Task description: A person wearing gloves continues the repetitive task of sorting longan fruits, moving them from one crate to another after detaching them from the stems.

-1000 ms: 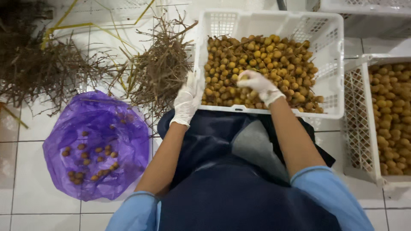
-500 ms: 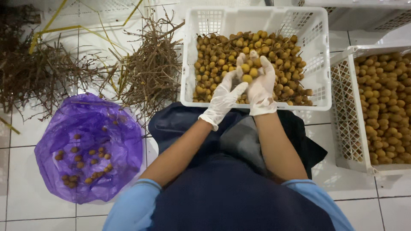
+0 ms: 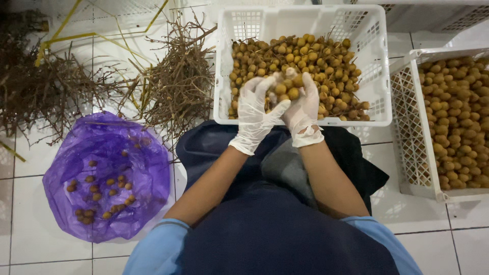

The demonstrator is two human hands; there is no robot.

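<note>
— While both gloved hands are meeting over the near rim of the white crate (image 3: 224,71), what is each one gripping?

— The left hand (image 3: 253,114) and the right hand (image 3: 301,109) are cupping a small cluster of round tan fruit (image 3: 286,87) between them, fingers curled inward and pressing the cluster from both sides. Neither hand is lying flat or spread.

— Where is that cluster sitting?

— It is hovering just above the near edge of the crate, at its middle, over the heap of loose fruit (image 3: 326,61) that is filling the crate behind it.

— And nearest the camera?

— A dark apron (image 3: 285,224) and light blue sleeves (image 3: 153,249) are filling the bottom edge, with bare forearms reaching forward over the white tiled floor (image 3: 30,203).

— What is lying at the left?

— A purple plastic bag (image 3: 107,153) is lying open on the tiles near the bottom-left corner, holding a scatter of darker fruit (image 3: 102,196). Beyond it, a pile of dry brown twigs (image 3: 178,81) is spreading toward the top-left corner, just beside the crate.

— And at the right?

— A second white crate (image 3: 412,127) is standing against the right edge, brimming with more fruit (image 3: 458,112). Farther back, part of another crate (image 3: 433,15) is showing at the top-right corner.
</note>
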